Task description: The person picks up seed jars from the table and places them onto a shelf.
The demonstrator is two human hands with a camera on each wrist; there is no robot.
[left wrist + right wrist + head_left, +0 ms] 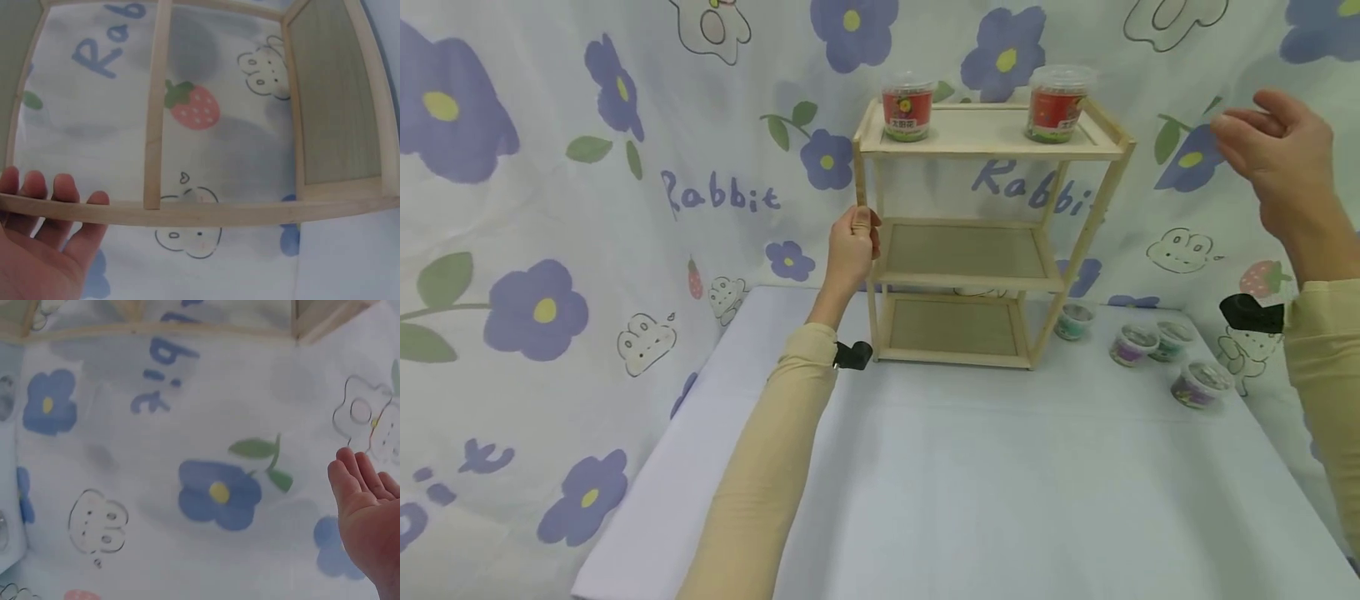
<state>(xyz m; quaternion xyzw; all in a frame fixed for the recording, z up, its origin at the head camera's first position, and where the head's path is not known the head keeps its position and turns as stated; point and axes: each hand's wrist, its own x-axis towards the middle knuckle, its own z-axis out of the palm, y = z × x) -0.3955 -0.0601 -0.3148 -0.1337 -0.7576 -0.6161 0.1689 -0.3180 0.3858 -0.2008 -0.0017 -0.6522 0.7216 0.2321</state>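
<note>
A three-tier wooden shelf [973, 283] stands at the back of the white table. My left hand [852, 242] grips its front left post between the top and middle boards; in the left wrist view the fingertips [65, 187] curl over the wooden post [219, 214]. Two clear plastic tubs with red labels sit on the top board, one tub [907, 108] near the left end and the other tub [1058, 107] near the right. My right hand [1281, 154] is raised in the air right of the shelf, fingers loosely bent, with nothing held.
Several smaller lidded tubs lie right of the shelf: a teal tub [1074, 321] by its foot, a purple tub [1133, 344] and another teal tub [1172, 340] further right, and a purple tub [1201, 383] nearest the table's right edge. Printed cloth [625, 208] hangs behind.
</note>
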